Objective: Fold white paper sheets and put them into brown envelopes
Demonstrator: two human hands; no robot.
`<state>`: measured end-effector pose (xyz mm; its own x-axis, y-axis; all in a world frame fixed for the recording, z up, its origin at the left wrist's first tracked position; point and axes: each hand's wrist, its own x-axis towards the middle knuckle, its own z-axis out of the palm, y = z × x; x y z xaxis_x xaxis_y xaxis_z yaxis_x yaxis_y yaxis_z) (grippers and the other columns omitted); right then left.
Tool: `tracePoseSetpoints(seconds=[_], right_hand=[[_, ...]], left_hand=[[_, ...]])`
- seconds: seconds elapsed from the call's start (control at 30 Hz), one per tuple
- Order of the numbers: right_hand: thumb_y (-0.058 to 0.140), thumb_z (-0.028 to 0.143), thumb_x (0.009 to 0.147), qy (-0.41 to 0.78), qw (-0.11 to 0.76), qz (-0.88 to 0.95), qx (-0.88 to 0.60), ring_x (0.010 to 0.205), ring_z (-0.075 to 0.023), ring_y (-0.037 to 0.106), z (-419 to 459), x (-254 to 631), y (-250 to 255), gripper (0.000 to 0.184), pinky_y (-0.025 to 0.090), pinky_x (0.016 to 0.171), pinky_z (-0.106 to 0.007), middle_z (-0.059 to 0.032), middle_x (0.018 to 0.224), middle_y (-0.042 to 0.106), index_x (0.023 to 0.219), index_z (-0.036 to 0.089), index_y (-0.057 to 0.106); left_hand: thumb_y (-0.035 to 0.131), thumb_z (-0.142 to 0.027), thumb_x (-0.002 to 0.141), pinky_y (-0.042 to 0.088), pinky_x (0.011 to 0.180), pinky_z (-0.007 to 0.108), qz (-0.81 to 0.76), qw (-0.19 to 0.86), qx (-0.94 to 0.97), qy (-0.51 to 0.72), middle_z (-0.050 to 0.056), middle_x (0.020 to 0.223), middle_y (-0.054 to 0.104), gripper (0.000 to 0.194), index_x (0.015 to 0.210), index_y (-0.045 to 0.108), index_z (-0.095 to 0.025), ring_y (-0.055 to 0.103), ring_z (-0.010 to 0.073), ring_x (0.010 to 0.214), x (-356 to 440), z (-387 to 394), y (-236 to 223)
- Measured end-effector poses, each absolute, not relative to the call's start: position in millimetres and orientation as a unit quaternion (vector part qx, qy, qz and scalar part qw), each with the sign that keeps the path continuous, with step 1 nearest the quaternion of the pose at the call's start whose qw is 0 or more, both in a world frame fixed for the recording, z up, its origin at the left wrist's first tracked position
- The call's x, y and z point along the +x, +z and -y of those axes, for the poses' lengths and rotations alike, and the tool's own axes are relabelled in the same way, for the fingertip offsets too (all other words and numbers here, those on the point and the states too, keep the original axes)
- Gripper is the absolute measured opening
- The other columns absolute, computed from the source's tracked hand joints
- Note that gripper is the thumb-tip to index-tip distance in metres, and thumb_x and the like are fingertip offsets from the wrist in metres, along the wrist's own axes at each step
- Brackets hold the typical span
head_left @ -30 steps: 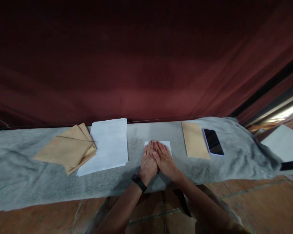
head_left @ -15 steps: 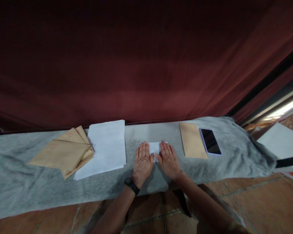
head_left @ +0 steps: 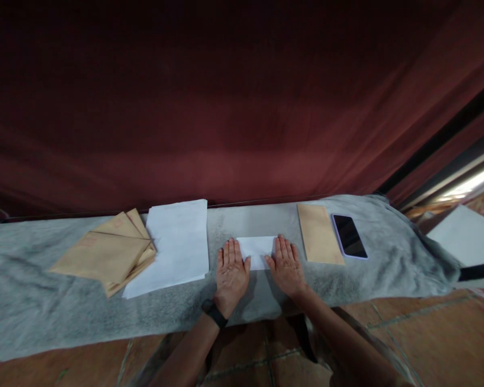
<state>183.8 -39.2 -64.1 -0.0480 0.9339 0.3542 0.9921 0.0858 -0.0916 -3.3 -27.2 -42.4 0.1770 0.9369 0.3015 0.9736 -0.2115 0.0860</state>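
A small white folded sheet of paper [head_left: 257, 250] lies flat on the grey cloth in front of me. My left hand [head_left: 232, 273] rests palm down at its left end, fingers stretched out and pointing away from me. At the right end my right hand [head_left: 287, 269] also lies flat, its fingertips touching the paper's edge. Both thumbs point inward over the near part of the paper, and neither hand grips anything. The paper's ends are partly hidden under the hands. A black wristband [head_left: 214, 314] is on my left wrist.
Left of my hands lies a stack of white paper [head_left: 179, 244], partly under several brown envelopes [head_left: 108, 252]. A single brown envelope [head_left: 320, 235] and a phone [head_left: 349, 236] lie to the right. Grey cloth [head_left: 64, 314] covers the bench; a dark red curtain [head_left: 242, 123] hangs behind.
My hands were together over the middle of the paper. They have slid apart to its left and right ends, uncovering its middle.
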Motion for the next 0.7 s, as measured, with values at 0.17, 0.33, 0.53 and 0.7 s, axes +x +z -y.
tracePoseSetpoints(seconds=[0.17,0.33,0.53,0.7], right_hand=[[0.028,0.043,0.107,-0.063,0.205,0.727,-0.652,0.149,-0.032,0.034,38.6,177.8,-57.7,0.065,0.031,0.12,-0.053,-0.0233,0.16,0.036,0.157,0.002,0.029],[0.023,0.046,0.108,0.039,0.191,0.795,-0.574,0.152,-0.0231,0.029,44.8,158.9,-48.7,0.063,0.03,0.123,-0.044,-0.0152,0.162,0.037,0.157,0.009,0.032],[0.028,0.047,0.107,0.01,0.181,0.785,-0.592,0.152,-0.0252,0.029,51.9,161.0,-55.3,0.064,0.027,0.125,-0.046,-0.0162,0.163,0.034,0.158,0.009,0.031],[0.032,0.048,0.106,-0.042,0.189,0.769,-0.609,0.15,-0.0277,0.033,53.8,171.2,-62.6,0.068,0.028,0.123,-0.047,-0.0193,0.161,0.036,0.159,0.006,0.027]], left_hand=[[0.035,-0.025,0.1,0.03,0.123,0.055,0.593,0.056,-0.785,-0.171,0.021,0.16,0.038,0.06,0.156,0.03,-0.003,0.028,0.0307,0.152,6.5,33.6,-41.0],[0.03,-0.015,0.098,0.032,0.123,0.048,0.509,0.027,-0.845,-0.163,0.016,0.164,0.033,0.063,0.16,0.019,-0.008,0.027,0.0258,0.153,20.7,47.4,-49.3],[0.03,-0.013,0.097,0.033,0.123,0.047,0.508,0.023,-0.847,-0.157,0.017,0.164,0.032,0.064,0.16,0.018,-0.007,0.027,0.0256,0.153,15.0,52.0,-56.7],[0.034,-0.023,0.1,0.032,0.123,0.048,0.539,0.027,-0.828,-0.149,0.02,0.162,0.032,0.061,0.157,0.026,-0.003,0.025,0.0271,0.153,8.2,53.3,-54.8]])
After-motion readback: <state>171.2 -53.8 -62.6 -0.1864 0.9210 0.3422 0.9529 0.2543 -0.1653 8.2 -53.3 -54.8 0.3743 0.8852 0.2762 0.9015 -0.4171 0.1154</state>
